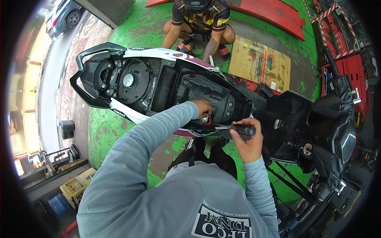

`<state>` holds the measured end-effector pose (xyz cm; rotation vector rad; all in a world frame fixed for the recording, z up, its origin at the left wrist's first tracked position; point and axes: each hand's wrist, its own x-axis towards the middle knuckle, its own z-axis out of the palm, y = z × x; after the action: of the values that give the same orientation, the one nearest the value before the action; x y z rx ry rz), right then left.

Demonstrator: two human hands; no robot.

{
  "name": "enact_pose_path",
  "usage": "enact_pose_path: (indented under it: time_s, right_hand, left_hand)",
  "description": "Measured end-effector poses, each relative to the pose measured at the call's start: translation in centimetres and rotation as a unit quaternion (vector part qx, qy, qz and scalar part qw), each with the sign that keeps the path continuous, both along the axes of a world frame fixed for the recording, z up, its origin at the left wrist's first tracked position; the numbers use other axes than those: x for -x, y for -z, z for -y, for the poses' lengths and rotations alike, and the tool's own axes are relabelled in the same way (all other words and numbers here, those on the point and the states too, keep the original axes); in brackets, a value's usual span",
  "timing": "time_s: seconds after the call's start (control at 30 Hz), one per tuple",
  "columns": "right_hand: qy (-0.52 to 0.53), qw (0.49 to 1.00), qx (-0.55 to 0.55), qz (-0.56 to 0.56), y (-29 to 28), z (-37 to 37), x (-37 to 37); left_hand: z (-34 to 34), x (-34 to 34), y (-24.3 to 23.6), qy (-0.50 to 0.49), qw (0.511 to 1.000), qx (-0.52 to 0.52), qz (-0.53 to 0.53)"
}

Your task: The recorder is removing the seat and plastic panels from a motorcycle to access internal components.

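A scooter with its seat off and its inner frame exposed [162, 89] lies lengthwise before me, with white and maroon side panels. My right hand [249, 141] grips a screwdriver [243, 129] by its dark handle. The shaft points left, along the near edge of the opening, toward my other hand. My left hand [203, 108] reaches into the opening, fingers bent downward beside a small silvery and red part [206, 119]. What those fingers pinch, if anything, is hidden. Left of them is the round black tank cover with a silver cap [128, 80].
Across the scooter a person [200, 23] squats with hands near its far side panel. A cardboard sheet [260, 63] lies on the worn green floor behind. The scooter's handlebar [332, 61] and a red cabinet [349, 79] stand at the right. A yellow container [75, 186] sits lower left.
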<state>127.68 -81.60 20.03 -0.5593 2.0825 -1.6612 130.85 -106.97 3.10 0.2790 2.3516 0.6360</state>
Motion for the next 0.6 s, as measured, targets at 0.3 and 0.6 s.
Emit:
enact_pose_path:
  time_s: [0.3,0.6]
  right_hand:
    - [-0.001,0.998,0.04,0.038,3.2,1.7,-2.0]
    - [-0.036,0.999,-0.002,-0.028,3.5,2.3,-2.2]
  left_hand:
    - [-1.0,-0.5,-0.2,0.146,0.988,-0.041,-0.003]
    - [-0.2,0.7,-0.1,0.203,0.976,-0.081,-0.007]
